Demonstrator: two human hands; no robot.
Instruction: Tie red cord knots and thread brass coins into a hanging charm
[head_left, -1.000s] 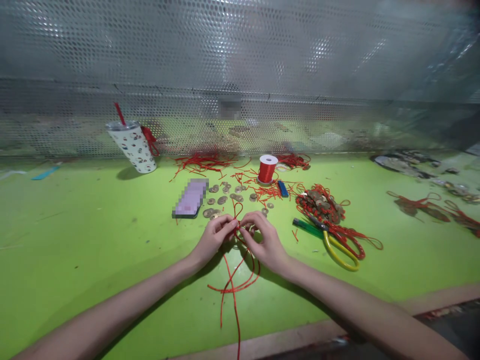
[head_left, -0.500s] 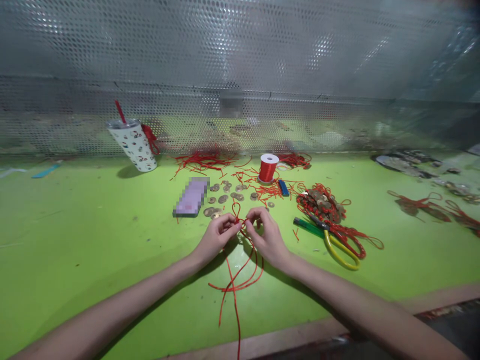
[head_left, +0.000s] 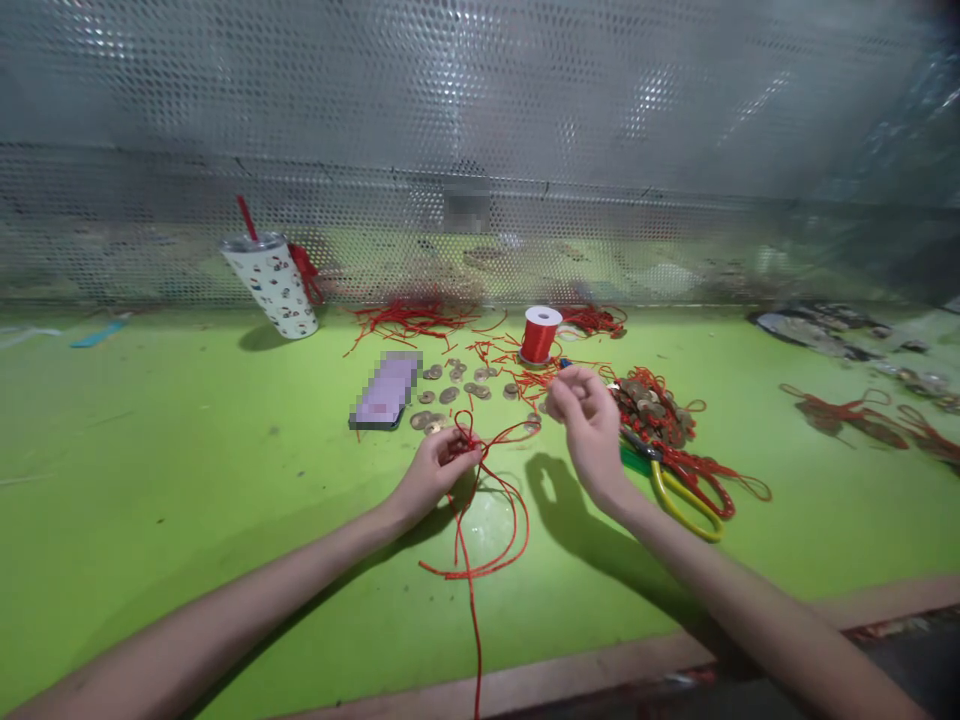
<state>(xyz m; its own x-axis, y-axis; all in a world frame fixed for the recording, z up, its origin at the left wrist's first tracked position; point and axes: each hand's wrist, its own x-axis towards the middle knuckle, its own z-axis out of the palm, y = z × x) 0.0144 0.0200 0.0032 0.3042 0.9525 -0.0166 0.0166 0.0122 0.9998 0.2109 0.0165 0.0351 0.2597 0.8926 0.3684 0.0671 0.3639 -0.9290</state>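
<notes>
My left hand (head_left: 439, 470) is closed on a thin red cord (head_left: 480, 572), pinching it at a small knot. A small loop stands above the fingertips, and a longer loop reaches right. The loose ends curve down over the green table (head_left: 285, 480), one past its front edge. To the right, my right hand (head_left: 589, 425) is raised above the table, fingers curled and closed, apart from the cord, with nothing visible in them. Several round metal coins (head_left: 448, 396) lie beyond my left hand. Beside my right hand are scissors (head_left: 686, 505) and a pile of coins tied with red cord (head_left: 651, 405).
A pixelated phone (head_left: 386, 390) lies left of the coins. Farther back stand a patterned cup (head_left: 274, 290) with a straw and a red spool (head_left: 538, 338), amid red cord scraps (head_left: 412, 318). A perforated metal panel (head_left: 337, 120) rises behind. More corded pieces (head_left: 851, 410) lie at the right.
My right hand has moved right and up, away from the knot and my left hand. A longer cord loop now shows to the right of the knot. My left hand keeps its pinch.
</notes>
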